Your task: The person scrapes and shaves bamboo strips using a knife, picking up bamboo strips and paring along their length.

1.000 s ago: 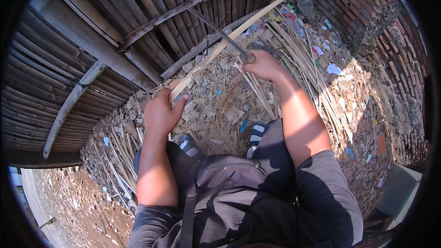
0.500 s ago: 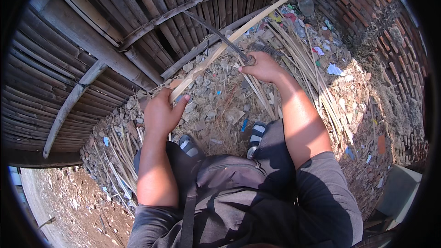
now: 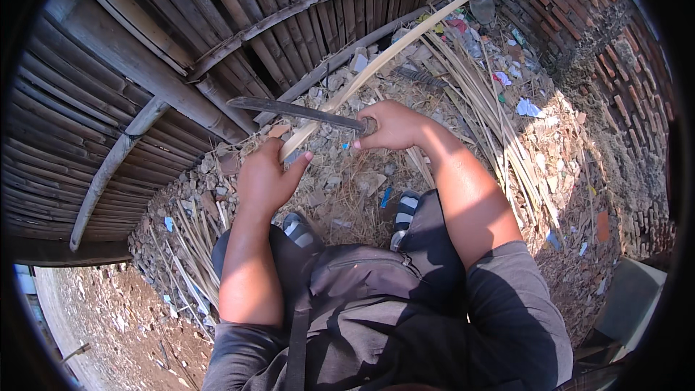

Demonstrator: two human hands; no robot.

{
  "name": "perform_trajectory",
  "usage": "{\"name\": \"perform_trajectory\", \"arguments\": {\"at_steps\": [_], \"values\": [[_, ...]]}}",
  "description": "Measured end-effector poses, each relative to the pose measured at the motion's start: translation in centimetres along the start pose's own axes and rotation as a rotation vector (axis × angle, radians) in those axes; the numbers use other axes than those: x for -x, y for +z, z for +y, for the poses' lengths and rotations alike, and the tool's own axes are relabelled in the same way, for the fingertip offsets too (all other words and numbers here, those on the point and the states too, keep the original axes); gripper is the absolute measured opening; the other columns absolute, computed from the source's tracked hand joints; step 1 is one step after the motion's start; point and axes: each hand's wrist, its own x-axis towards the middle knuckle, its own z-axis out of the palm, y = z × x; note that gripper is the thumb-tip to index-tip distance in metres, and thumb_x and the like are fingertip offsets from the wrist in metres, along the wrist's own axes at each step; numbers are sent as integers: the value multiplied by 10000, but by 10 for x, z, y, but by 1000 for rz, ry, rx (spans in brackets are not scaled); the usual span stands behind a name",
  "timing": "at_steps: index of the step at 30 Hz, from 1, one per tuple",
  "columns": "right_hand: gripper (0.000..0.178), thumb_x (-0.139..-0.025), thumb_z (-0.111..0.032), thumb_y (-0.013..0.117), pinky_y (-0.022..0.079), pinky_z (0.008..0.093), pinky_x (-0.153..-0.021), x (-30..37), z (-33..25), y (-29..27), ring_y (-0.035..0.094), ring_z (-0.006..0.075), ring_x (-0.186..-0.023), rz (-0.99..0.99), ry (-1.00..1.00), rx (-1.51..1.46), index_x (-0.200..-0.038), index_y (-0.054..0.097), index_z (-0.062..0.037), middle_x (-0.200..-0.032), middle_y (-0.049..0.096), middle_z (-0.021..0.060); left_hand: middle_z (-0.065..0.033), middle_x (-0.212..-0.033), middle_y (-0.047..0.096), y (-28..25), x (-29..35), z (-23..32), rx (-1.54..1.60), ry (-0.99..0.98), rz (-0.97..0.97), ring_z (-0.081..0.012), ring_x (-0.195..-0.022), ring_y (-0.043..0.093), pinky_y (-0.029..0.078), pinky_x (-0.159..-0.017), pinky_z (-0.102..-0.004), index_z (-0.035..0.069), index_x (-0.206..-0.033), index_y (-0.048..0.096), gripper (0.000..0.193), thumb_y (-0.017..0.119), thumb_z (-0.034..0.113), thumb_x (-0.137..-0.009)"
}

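My left hand (image 3: 269,176) is closed round the near end of a long pale bamboo strip (image 3: 391,51), its thumb raised along the edge. The strip slants up and away to the right, its far end near the brick wall. My right hand (image 3: 391,126) grips the handle of a machete (image 3: 304,110). The dark blade points left and lies across the strip, a little beyond my left hand. Whether blade and strip touch, I cannot tell.
Split bamboo strips (image 3: 499,130) lie piled on the right, and more strips (image 3: 194,242) on the left. A bamboo slat wall (image 3: 108,130) rises at the left and back, a brick wall (image 3: 615,80) on the right. Rubble and litter (image 3: 347,181) cover the ground around my sandalled feet.
My right hand has come nearer and to the left, and the machete blade has swung down to point left across the strip. My left hand has shifted slightly right with the strip.
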Motion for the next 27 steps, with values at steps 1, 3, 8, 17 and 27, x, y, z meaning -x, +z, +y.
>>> {"name": "perform_trajectory", "arguments": {"at_steps": [1, 3, 8, 17, 27], "values": [[452, -802, -406, 821, 530, 444, -784, 0, 0, -1, 702, 376, -872, -13, 13, -81, -1082, 725, -65, -874, 713, 202, -189, -752, 694, 0, -1, 0, 3, -2, 4, -414, -764, 706, 539, -711, -499, 26, -1000, 699, 539, 770, 540, -852], [470, -814, -400, 813, 542, 452, -833, 1, -3, 4, 709, 371, -933, 32, 5, 19, -1148, 721, -83, -933, 732, 188, -197, -777, 702, 0, -3, 0, 13, -12, -15, -416, -774, 708, 543, -722, -501, 22, -1013, 701, 541, 768, 534, -853], [494, -849, -394, 782, 552, 469, -909, 2, -17, 13, 706, 383, -1016, 63, 47, 198, -1243, 705, -107, -1028, 746, 185, -201, -788, 706, 1, 0, 1, -43, -13, 10, -416, -779, 709, 545, -721, -502, 19, -1019, 699, 540, 767, 529, -854], [474, -839, -386, 784, 544, 477, -898, -1, -10, 2, 700, 389, -1024, 0, 0, 139, -1212, 714, -101, -1016, 737, 197, -208, -801, 712, -1, 0, -1, -57, -12, -14, -416, -805, 715, 552, -727, -511, 28, -1034, 686, 539, 766, 529, -852], [466, -824, -386, 797, 542, 470, -900, 2, -34, 15, 699, 386, -1032, 26, 18, 188, -1178, 728, -91, -1019, 737, 198, -206, -806, 707, 8, -1, 4, 15, 28, 38, -384, -795, 718, 545, -734, -469, -6, -1026, 710, 521, 811, 466, -830]]}}
